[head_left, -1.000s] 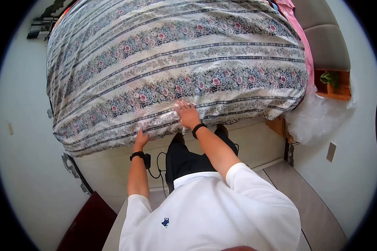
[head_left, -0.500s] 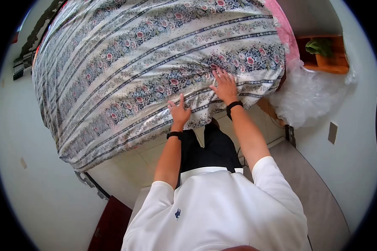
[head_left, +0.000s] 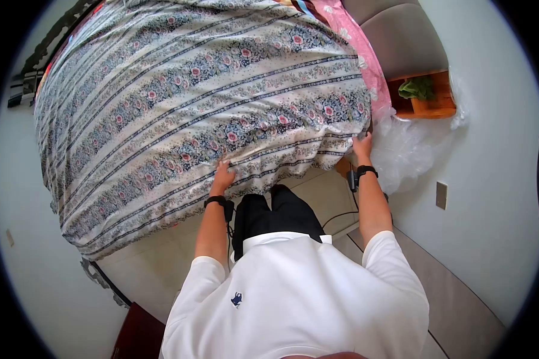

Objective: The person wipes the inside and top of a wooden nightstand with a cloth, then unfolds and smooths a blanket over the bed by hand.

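Clear plastic [head_left: 401, 157]: crumpled, just right of right hand [head_left: 362, 148]. Wooden cubby [head_left: 442, 109]: beyond and right of same hand; leafy green item [head_left: 417, 88] inside. Grey padded panel [head_left: 401, 45]: farther beyond. Wall plate [head_left: 441, 195]: right of right hand, nearer the body. Dark red panel [head_left: 139, 334]: bodyward and left of left hand [head_left: 223, 176].

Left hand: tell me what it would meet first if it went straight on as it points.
The floral sheet. The left hand points across it, and its fingertips seem to touch it, though a small gap is hard to rule out.
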Motion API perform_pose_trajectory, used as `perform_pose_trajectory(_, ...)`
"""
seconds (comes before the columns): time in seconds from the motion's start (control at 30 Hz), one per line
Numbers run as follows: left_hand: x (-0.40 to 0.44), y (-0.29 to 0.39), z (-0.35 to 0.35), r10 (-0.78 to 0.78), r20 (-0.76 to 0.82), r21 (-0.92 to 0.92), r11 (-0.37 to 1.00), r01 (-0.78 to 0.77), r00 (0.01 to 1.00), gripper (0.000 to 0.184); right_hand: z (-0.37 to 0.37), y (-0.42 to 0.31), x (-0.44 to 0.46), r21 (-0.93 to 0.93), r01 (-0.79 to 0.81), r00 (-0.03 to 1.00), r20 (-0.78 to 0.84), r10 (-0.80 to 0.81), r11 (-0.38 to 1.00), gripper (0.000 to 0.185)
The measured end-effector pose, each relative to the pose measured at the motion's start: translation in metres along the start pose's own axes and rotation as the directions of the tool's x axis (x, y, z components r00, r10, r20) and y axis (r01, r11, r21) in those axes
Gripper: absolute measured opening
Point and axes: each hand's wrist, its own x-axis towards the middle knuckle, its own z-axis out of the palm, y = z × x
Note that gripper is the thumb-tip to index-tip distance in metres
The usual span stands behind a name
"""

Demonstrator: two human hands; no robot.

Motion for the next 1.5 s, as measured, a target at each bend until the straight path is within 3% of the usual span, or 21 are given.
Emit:
perform_pose_trajectory(0.03,-0.007,0.004,-0.010,-0.034,-0.048,-0.006,0.999,0.033,0.998,0.062,-0.003,-0.031,-0.012,-0.186,-0.006,1.000,-0.010,0.004,0.983,0.080)
perform_pose_trajectory(0.07,-0.016,0.004,-0.025,-0.195,0.024,-0.106,0.975,0.197,0.980,0.063,0.012,-0.028,-0.004,0.012,0.121,0.991,0.055,-0.121,0.993,0.081)
perform_pose_trajectory(0.13,0.014,-0.062,-0.014,-0.154,-0.074,-0.081,0.986,0.148,0.985,0.060,0.024,-0.061,-0.012,-0.143,-0.058,0.983,0.166,0.082,0.988,0.074)
perform_pose_trajectory(0.2,0.012,-0.078,-0.024,-0.204,-0.017,-0.294,0.937,0.190,0.979,0.053,0.031,-0.087,-0.035,0.036,-0.119,0.946,0.307,0.102,0.992,0.057)
perform_pose_trajectory(0.23,0.011,-0.074,-0.028,-0.203,-0.026,-0.287,0.939,0.187,0.979,0.053,0.044,-0.077,-0.029,-0.133,0.149,0.959,0.260,-0.111,0.980,0.034)
perform_pose_trajectory(0.27,0.012,-0.072,-0.032,-0.241,-0.035,-0.339,0.916,0.215,0.970,0.049,0.036,-0.109,-0.052,-0.486,0.136,0.987,0.143,-0.075,0.863,0.023)
perform_pose_trajectory(0.33,0.000,-0.053,-0.034,-0.298,-0.050,-0.396,0.882,0.255,0.953,0.046,0.032,-0.121,-0.060,-0.616,0.129,0.948,-0.152,-0.278,0.777,0.030)
perform_pose_trajectory(0.37,-0.012,-0.022,-0.041,-0.251,-0.106,-0.367,0.909,0.197,0.962,0.045,0.026,-0.120,-0.056,-0.612,0.145,0.950,-0.134,-0.283,0.778,0.030)
perform_pose_trajectory(0.53,0.018,0.061,0.012,-0.089,-0.187,-0.393,0.920,0.009,0.978,0.046,-0.001,-0.071,0.003,-0.192,0.334,0.890,-0.259,-0.376,0.923,0.067)
perform_pose_trajectory(0.6,0.012,0.145,0.046,-0.124,-0.102,-0.409,0.910,0.072,0.987,0.053,-0.016,-0.067,0.027,-0.131,0.370,0.908,-0.157,-0.388,0.920,0.063)
perform_pose_trajectory(0.67,0.043,0.178,0.107,-0.014,-0.078,-0.287,0.958,-0.009,0.997,0.062,-0.028,-0.062,0.042,-0.067,0.315,0.935,0.190,-0.298,0.947,0.049)
perform_pose_trajectory(0.77,0.054,0.263,0.161,0.046,0.016,0.075,0.996,-0.047,0.999,0.078,-0.050,-0.058,0.065,0.068,0.384,0.904,0.172,-0.390,0.921,0.028)
perform_pose_trajectory(0.83,0.055,0.314,0.180,0.047,0.285,-0.045,0.998,-0.035,0.957,0.099,-0.073,-0.048,0.091,0.367,0.317,0.890,0.203,-0.408,0.874,0.017)
perform_pose_trajectory(0.87,0.049,0.336,0.192,0.098,0.289,-0.075,0.994,-0.079,0.952,0.107,-0.087,-0.055,0.093,0.361,0.323,0.884,0.215,-0.415,0.875,0.017)
perform_pose_trajectory(0.93,0.034,0.373,0.206,0.146,0.280,-0.119,0.986,-0.117,0.949,0.115,-0.124,-0.080,0.087,0.228,0.432,0.827,0.285,-0.484,0.872,0.021)
perform_pose_trajectory(1.03,0.016,0.405,0.219,0.076,0.289,0.275,0.948,-0.159,0.954,0.114,-0.139,-0.097,0.074,0.100,0.492,0.824,0.267,-0.500,0.865,0.019)
perform_pose_trajectory(1.17,0.023,0.391,0.231,0.335,0.330,-0.002,0.935,-0.354,0.882,0.078,-0.126,-0.091,0.074,-0.111,0.489,0.866,0.180,-0.467,0.865,0.018)
perform_pose_trajectory(1.27,0.014,0.379,0.231,0.281,0.340,0.018,0.952,-0.305,0.897,0.066,-0.107,-0.060,0.104,-0.404,0.395,0.918,0.213,-0.334,0.825,0.013)
perform_pose_trajectory(1.33,0.020,0.363,0.236,0.269,0.324,0.090,0.946,-0.312,0.907,0.062,-0.110,-0.082,0.105,-0.513,0.369,0.928,0.257,-0.271,0.775,0.018)
perform_pose_trajectory(1.4,0.014,0.366,0.218,0.230,0.005,-0.098,0.969,-0.228,0.973,0.058,-0.101,-0.104,0.113,-0.445,0.511,0.855,0.175,-0.489,0.735,0.024)
perform_pose_trajectory(1.5,0.032,0.362,0.204,0.295,-0.233,-0.085,0.943,-0.322,0.926,0.056,-0.061,-0.132,0.140,-0.214,0.576,0.817,0.162,-0.553,0.789,0.046)
